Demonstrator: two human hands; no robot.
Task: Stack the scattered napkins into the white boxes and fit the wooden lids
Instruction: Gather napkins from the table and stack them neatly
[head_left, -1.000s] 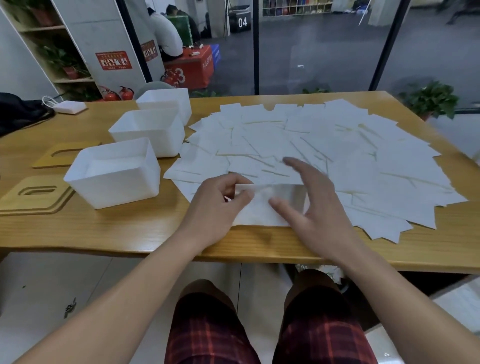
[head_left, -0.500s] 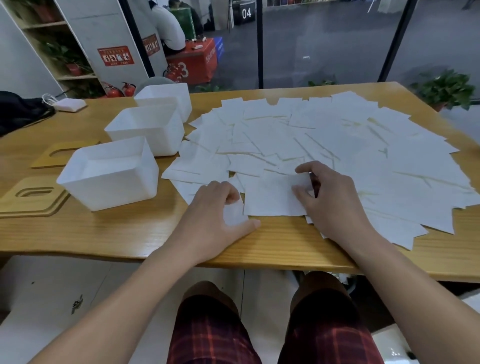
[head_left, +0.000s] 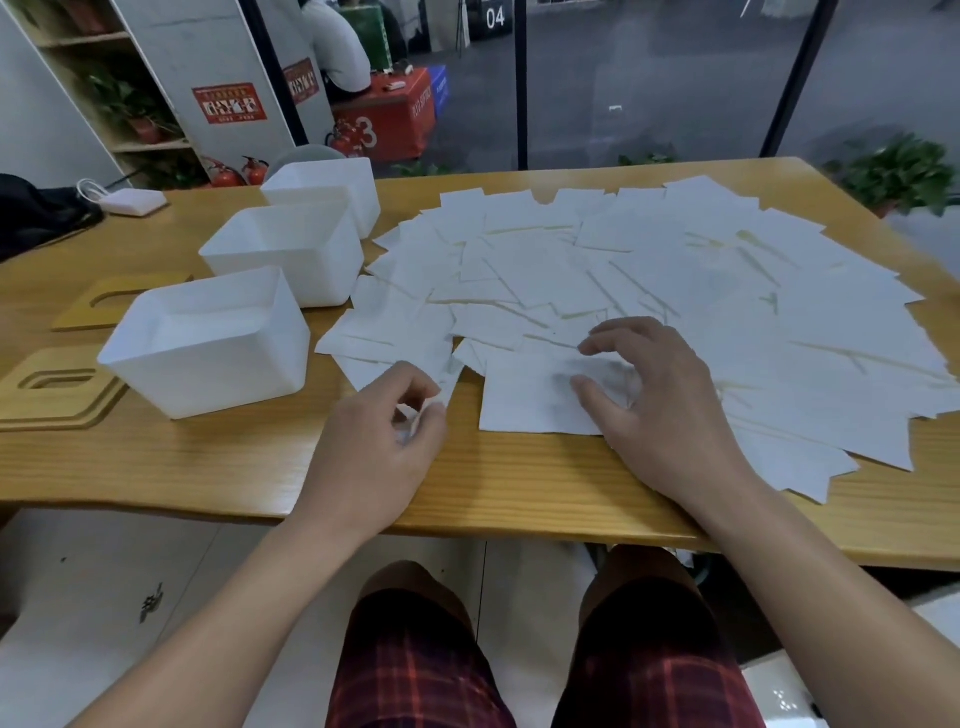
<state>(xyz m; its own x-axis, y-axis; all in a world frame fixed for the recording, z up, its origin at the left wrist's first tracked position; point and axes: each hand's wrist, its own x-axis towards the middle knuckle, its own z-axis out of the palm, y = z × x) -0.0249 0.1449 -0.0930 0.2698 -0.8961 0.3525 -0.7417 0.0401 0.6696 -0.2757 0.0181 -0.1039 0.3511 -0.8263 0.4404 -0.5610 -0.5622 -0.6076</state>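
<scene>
Spreading across most of the table (head_left: 218, 467) is the sheet of loose napkins (head_left: 675, 291), and that big picture has not budged in the last second: none of it has reached a box. What did change is down at your hands. A second ago you had 1 napkin pinched up off the wood between both hands, half folded; now it lies flat as the near napkin (head_left: 524, 400) at the front edge of the pile, and your hands have come apart. So, by my read, you are still squaring up a first handful, very early in the job.

3 white boxes (head_left: 208, 353) stand in a row to your left, the nearest just beside the pile's left corner; they look unfilled, though the near one's pale floor is hard to read. 2 wooden lids (head_left: 57, 389) lie flat on the table left of them, off the boxes, slots showing.

Your right hand (head_left: 660, 410) hovers over the near napkin, fingers spread wide and bent, gripping nothing, motion-blurred at the tips. Your left hand (head_left: 374, 447) is closed narrow, thumb and fingertips pinching the corner of a small napkin (head_left: 441, 387) at the pile's left edge.

Beyond the table: glass wall, shelving with plants, fire extinguishers, a red crate marked 3, a seated person's back.
</scene>
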